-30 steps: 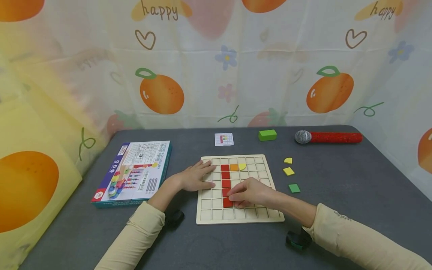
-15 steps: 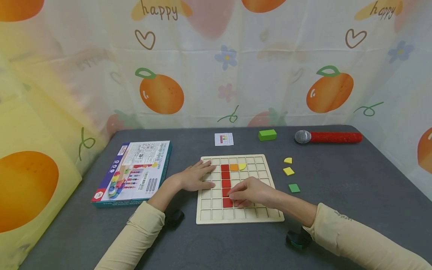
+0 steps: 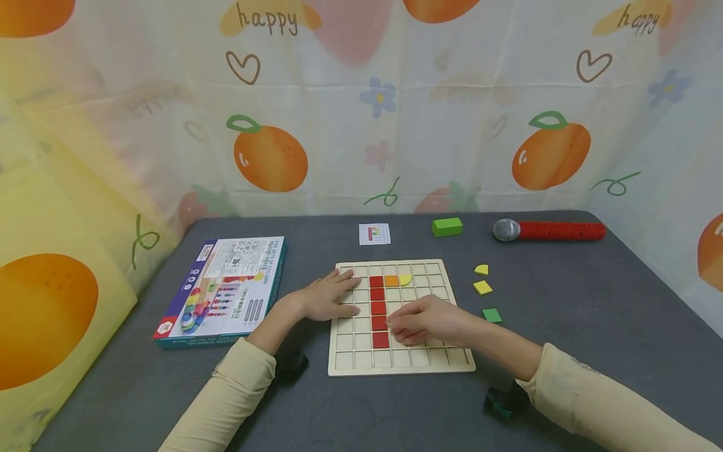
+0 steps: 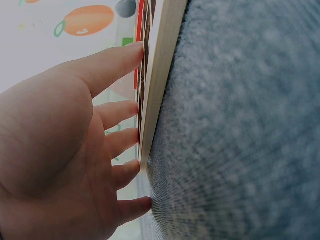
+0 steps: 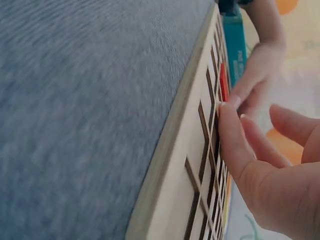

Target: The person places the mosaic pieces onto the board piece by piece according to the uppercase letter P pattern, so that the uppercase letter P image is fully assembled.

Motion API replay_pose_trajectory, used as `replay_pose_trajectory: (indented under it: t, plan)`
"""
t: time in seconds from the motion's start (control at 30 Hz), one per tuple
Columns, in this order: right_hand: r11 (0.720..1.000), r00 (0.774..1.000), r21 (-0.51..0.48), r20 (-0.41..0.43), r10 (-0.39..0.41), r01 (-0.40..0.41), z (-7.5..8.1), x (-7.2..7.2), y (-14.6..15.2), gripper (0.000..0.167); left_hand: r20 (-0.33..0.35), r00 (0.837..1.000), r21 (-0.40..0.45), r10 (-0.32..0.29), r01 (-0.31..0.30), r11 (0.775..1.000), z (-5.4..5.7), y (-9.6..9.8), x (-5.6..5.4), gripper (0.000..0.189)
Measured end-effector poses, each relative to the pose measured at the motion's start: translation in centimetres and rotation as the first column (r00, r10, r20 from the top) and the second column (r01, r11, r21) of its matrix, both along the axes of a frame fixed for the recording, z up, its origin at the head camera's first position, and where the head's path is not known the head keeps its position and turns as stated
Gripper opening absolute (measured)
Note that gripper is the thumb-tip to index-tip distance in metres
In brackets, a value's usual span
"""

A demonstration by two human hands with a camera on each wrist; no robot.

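Observation:
A wooden grid board (image 3: 452, 367) lies flat on the grey table. It holds a column of red tiles (image 3: 377, 294), with an orange tile (image 3: 391, 280) and a yellow quarter-round (image 3: 405, 279) at the top. My left hand (image 3: 333, 294) lies flat with straight fingers on the board's left edge (image 4: 160, 75). My right hand (image 3: 412, 323) rests on the board's middle, fingertips beside the lower red tiles and holding nothing. The right wrist view shows its fingers (image 5: 235, 145) straight on the grid next to a red tile (image 5: 223, 82).
Two yellow pieces (image 3: 482, 269) (image 3: 482, 287) and a green square (image 3: 492, 315) lie loose right of the board. Behind it are a pattern card (image 3: 374, 233), a green block (image 3: 447, 226) and a red microphone (image 3: 548, 230). The game box (image 3: 226, 289) lies at left.
My right hand has drawn slightly up and right off the bottom red tile, which now shows in full. The left hand has not moved.

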State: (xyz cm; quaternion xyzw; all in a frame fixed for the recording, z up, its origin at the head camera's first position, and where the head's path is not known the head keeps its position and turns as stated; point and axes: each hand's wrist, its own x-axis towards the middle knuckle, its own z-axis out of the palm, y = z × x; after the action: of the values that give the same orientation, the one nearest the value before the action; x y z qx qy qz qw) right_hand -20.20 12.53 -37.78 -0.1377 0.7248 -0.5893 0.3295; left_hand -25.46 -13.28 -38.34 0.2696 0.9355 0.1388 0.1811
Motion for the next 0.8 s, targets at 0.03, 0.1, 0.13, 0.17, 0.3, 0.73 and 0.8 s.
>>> replay_pose_trajectory:
  t: [0.03,0.1,0.13,0.17,0.3,0.73,0.8]
  plan:
    - [1.000,1.000,-0.019,0.015,0.005,-0.005,-0.1,-0.1,0.3,0.035,0.001,1.000,-0.002,0.000,0.000,1.000,0.0,0.0,0.0,0.069]
    - [0.999,0.999,-0.051,0.047,0.004,-0.002,-0.2,-0.4,1.0,0.037,0.002,1.000,-0.002,-0.002,0.002,1.000,0.0,-0.1,0.0,0.069]
    - [0.998,0.998,-0.068,0.065,0.000,0.004,-0.2,-0.6,1.3,0.038,0.002,1.000,0.000,-0.004,0.004,1.000,0.0,-0.1,0.0,0.070]
    - [0.997,0.997,-0.080,0.082,-0.007,0.014,-0.2,-0.8,1.7,0.039,0.004,1.000,-0.001,-0.005,0.005,1.000,0.0,-0.1,0.1,0.070]
    - [0.989,0.990,-0.133,0.132,-0.045,0.062,0.0,-1.6,3.2,0.042,0.005,1.000,0.006,-0.009,0.009,1.000,0.0,-0.1,0.1,0.070]
    - [0.973,0.981,-0.154,0.119,-0.156,0.173,0.8,-3.1,7.7,0.050,0.005,1.000,0.014,-0.013,0.013,1.000,-0.1,-0.1,0.0,0.070]
    - [0.974,0.982,-0.145,0.102,-0.161,0.175,0.8,-3.3,8.4,0.051,0.005,1.000,0.014,-0.015,0.015,1.000,0.0,-0.2,0.0,0.070]
